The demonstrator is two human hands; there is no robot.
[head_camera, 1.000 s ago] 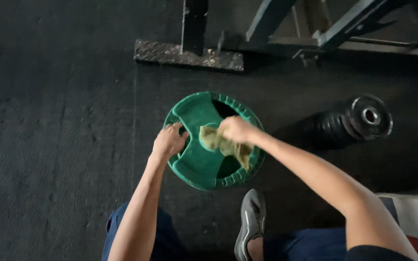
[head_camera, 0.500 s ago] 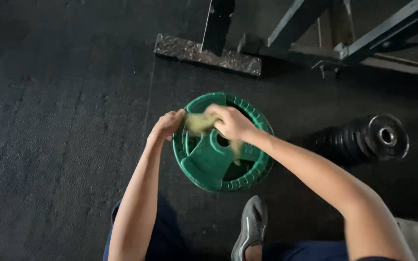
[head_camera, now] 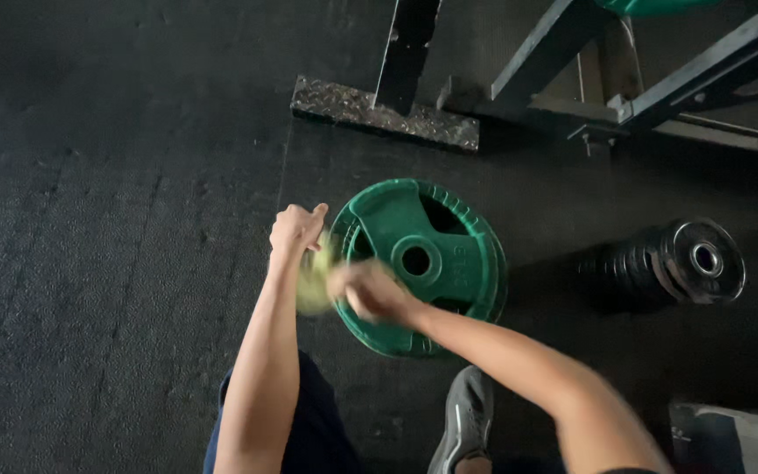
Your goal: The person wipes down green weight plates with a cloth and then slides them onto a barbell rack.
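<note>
A green weight plate (head_camera: 423, 263) lies flat on the dark rubber floor (head_camera: 116, 263), its centre hole and grip slots showing. The left hand (head_camera: 296, 230) sits at the plate's left rim with fingers curled; whether it actually clamps the rim cannot be told. The right hand (head_camera: 370, 291) is closed on a yellow-green cloth (head_camera: 316, 279) (blurred) at the plate's lower-left edge. To the right, well apart, lies a stack of black plates (head_camera: 668, 262). A metal rack base (head_camera: 388, 114) stands beyond, and a grey shoe (head_camera: 465, 421) sits just below the plate.
</note>
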